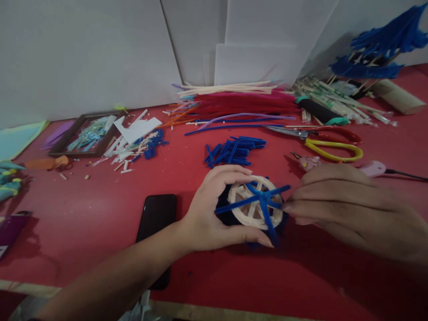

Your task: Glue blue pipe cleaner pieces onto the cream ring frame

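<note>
My left hand (210, 214) is wrapped round a small round craft piece with dark blue sides and a cream spoked ring (239, 215) on top. Several blue pipe cleaner strips (264, 196) cross over this ring like a star, their ends reaching past its rim. At the right side of the ring, my right hand (354, 205) has its fingertips pinched together at the end of a blue strip. The fingers partly hide that end. Just behind the craft piece lies a pile of short blue pipe cleaner pieces (236, 150).
Scissors (331, 149), a hot glue gun (307, 162) and a black-green handle (321, 110) lie to the right. Red pipe cleaners (240, 104) line the back. A phone (157, 214) rests beside my left forearm. White scraps (123, 151) and a brown frame (76, 154) sit left.
</note>
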### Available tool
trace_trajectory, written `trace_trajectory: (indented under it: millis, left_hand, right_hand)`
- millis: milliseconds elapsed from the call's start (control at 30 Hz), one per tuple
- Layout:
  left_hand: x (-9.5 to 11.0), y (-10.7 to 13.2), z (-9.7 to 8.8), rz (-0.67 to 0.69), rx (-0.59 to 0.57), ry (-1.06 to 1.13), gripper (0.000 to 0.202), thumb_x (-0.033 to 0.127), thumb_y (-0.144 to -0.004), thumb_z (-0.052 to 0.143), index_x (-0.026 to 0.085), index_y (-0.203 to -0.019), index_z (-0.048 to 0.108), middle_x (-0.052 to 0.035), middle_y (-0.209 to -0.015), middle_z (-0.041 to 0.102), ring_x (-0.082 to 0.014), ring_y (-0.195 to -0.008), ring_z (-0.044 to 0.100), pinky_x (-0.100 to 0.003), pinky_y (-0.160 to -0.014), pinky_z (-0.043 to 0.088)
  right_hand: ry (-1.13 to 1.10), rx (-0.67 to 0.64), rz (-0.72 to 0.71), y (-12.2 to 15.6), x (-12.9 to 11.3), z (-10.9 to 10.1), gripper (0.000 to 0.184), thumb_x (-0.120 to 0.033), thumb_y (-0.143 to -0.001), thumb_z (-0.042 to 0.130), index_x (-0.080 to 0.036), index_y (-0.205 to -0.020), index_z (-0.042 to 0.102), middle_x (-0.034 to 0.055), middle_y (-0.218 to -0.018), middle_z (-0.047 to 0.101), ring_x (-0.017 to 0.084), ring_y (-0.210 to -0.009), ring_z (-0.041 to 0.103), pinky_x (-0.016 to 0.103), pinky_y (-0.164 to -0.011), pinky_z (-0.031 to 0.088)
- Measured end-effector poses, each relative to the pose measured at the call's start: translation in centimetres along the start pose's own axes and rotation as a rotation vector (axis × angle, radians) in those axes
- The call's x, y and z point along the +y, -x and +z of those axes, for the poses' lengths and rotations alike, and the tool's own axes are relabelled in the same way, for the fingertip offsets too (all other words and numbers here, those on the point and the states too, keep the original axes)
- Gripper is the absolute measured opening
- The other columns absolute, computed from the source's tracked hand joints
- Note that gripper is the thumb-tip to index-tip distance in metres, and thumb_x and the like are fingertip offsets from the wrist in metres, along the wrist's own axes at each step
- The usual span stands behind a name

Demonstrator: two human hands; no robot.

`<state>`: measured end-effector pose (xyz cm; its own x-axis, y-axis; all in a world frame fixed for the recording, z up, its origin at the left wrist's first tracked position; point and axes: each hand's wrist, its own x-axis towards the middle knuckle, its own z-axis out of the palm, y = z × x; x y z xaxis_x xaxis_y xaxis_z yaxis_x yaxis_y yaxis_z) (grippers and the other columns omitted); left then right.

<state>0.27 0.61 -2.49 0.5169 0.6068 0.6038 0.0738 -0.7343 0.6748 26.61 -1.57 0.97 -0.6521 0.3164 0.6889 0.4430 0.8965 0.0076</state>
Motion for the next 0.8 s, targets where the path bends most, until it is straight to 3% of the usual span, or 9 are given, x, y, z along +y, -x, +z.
trace_trajectory:
  millis: [267, 500, 667, 800]
  left_hand:
    - [0.0, 0.1, 0.1, -0.016, 0.005, 0.013, 0.083, 0.049, -0.061, 0.1, 0.022, -0.131, 0.063, -0.0166, -0.129, 0.07, -0.0322, -0.121, 0.07, -0.046, -0.1, 0.06]
    - [-0.2, 0.1, 0.1, -0.012, 0.0, -0.008, 0.086, 0.051, -0.061, 0.1, 0.023, -0.133, 0.061, -0.0167, -0.13, 0.069, -0.032, -0.119, 0.07, -0.045, -0.096, 0.061]
    - [0.0, 0.2, 0.1, 0.006, 0.045, -0.085, 0.085, 0.057, -0.062, 0.097, 0.026, -0.132, 0.06, -0.013, -0.125, 0.071, -0.0308, -0.116, 0.07, -0.045, -0.097, 0.059]
    - [0.2, 0.4, 0.0, 0.038, 0.094, -0.227, 0.095, 0.069, -0.06, 0.094, 0.026, -0.136, 0.057, -0.0114, -0.124, 0.071, -0.0314, -0.116, 0.068, -0.047, -0.103, 0.053]
  right_hand:
    - [0.009, 0.0, -0.002, -0.1, -0.2, -0.2, 0.018, -0.02, -0.105, 0.056, -0.022, -0.096, 0.071, -0.0007, -0.08, 0.078, 0.012, -0.082, 0.069, 0.024, -0.08, 0.062]
    - [-0.037, 0.016, 0.008, 0.3, 0.0, 0.1, 0.01, -0.016, -0.1, 0.062, -0.023, -0.101, 0.069, -0.0004, -0.082, 0.076, 0.014, -0.082, 0.069, 0.027, -0.08, 0.062]
    - [-0.293, 0.106, 0.316, 1.0, -0.3, -0.2, 0.012, -0.033, -0.096, 0.071, -0.03, -0.107, 0.065, 0.0028, -0.087, 0.072, 0.017, -0.086, 0.071, 0.032, -0.078, 0.064]
    - [-0.255, 0.104, 0.607, 1.8, -0.2, -1.3, 0.008, -0.026, -0.1, 0.062, -0.031, -0.101, 0.068, 0.0032, -0.091, 0.074, 0.016, -0.084, 0.072, 0.029, -0.07, 0.06]
